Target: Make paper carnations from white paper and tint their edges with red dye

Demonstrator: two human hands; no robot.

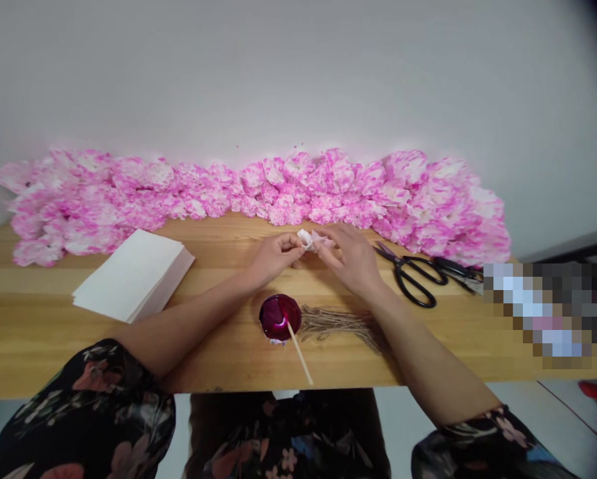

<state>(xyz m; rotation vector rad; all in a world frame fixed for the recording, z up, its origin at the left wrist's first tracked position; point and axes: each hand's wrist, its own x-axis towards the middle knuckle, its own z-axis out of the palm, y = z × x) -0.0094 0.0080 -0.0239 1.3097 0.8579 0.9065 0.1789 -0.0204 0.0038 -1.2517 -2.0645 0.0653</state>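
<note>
Both hands meet over the middle of the wooden table (39, 346). My left hand (273, 256) pinches one end of a small folded white paper piece (306, 237). My right hand (351, 256) grips its other end, fingers curled round it. The paper is held just above the tabletop, in front of the pink flowers. A small cup of dark pink dye (279, 316) with a wooden stick (299, 356) leaning in it stands just below my hands. A bundle of brown twine pieces (343, 324) lies under my right forearm.
A long row of pink-and-white paper flowers (179, 193) lines the back of the table against the wall. A stack of white paper sheets (133, 273) lies at the left. Black scissors (418, 273) lie at the right, near a blurred patch.
</note>
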